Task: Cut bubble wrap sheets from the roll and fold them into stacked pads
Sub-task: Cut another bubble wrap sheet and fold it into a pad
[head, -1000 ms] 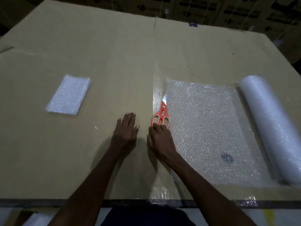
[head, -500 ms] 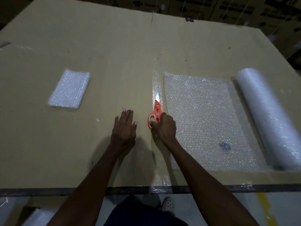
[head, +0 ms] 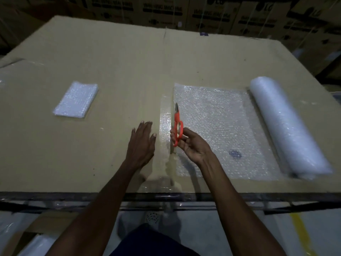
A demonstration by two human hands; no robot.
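1. The right hand now holds the orange scissors up off the table, fingers curled round the handles. A second ago it was only reaching for them as they lay flat
2. The scissors now stand on edge, blades closed and pointing away from the person, just at the left edge of the bubble wrap sheet
3. The left hand stays flat on the cardboard table, fingers straight, holding nothing, in about the same place as before
4. The sheet is spread flat and still joins the roll on the right
5. One folded pad lies far to the left, where it was before
6. A thin strip of clear tape runs between the two hands
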